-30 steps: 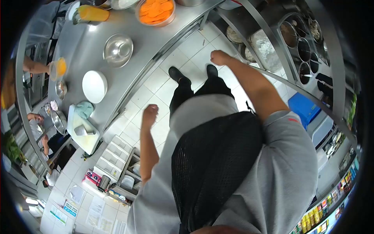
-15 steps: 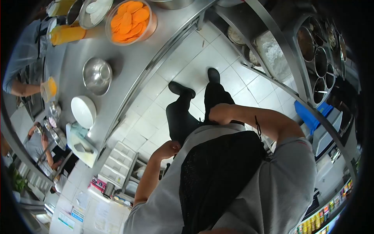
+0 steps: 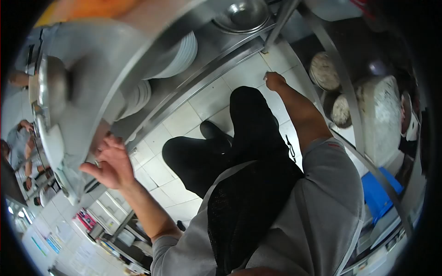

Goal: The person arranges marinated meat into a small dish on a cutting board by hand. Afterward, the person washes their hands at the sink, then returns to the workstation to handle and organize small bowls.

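My left hand (image 3: 112, 163) is raised at the edge of the steel counter (image 3: 99, 60), its fingers spread and nothing in it. Whether it touches the edge, I cannot tell. Out in front, over the tiled floor (image 3: 184, 122), my right hand (image 3: 275, 81) has its fingers curled in, and no object shows in it. On the shelf under the counter are a stack of white plates (image 3: 182, 57) and a smaller white stack (image 3: 139, 97). A steel bowl (image 3: 241, 17) sits further along that shelf. My knees are bent.
To my right, a rack holds two round containers of pale food (image 3: 324, 70) (image 3: 341, 111) and a large tub (image 3: 381, 115) with white material. Below is a blue object (image 3: 382, 193). White drawers (image 3: 108, 211) stand at lower left. Other people (image 3: 20, 147) are beyond the counter.
I have bent down, so the counter is nearer and its lower shelf shows. My left hand went from my waist to the counter edge; my right hand left my waist and reached forward.
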The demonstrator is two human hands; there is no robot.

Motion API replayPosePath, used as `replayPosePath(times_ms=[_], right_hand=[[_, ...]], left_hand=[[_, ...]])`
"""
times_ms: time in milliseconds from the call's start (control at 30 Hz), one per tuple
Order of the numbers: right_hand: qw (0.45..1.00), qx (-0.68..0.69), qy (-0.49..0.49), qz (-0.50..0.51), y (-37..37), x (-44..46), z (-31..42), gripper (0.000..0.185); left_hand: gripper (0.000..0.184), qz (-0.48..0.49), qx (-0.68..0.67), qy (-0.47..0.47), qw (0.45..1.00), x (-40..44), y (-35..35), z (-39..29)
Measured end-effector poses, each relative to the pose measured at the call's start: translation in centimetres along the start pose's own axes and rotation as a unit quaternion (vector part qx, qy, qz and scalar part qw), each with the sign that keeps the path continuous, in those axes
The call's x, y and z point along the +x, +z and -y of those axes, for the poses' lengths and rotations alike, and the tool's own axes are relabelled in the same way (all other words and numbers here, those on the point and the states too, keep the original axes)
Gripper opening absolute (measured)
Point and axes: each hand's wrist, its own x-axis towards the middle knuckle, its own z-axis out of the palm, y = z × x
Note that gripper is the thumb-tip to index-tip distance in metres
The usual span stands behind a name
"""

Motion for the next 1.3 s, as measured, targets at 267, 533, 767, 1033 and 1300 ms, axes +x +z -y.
replayPosePath(times_ms=[267,533,767,1033,1300], right_hand=[[0.989,-0.142,-0.002,-0.034,8.0,6.8,-4.1,0.028],[0.979,-0.179,-0.039,-0.091,10.3,8.1,-7.9,0.025],[0.981,-0.151,-0.076,-0.092,9.9,8.4,-6.7,0.022],[0.992,-0.041,-0.008,-0.122,13.3,9.0,-7.2,0.02],[0.821,0.43,-0.346,-0.149,-10.5,-12.4,14.1,0.013]], left_hand=[[0.05,0.025,0.105,0.092,0.99,0.9,-0.3,1.2],[0.049,0.04,0.096,0.076,0.992,0.7,0.6,1.4],[0.048,0.046,0.079,0.071,0.993,0.8,-0.1,1.1],[0.049,0.091,0.094,0.062,0.989,0.9,-0.3,1.2],[0.057,0.084,0.415,0.013,0.906,0.7,-3.1,17.0]])
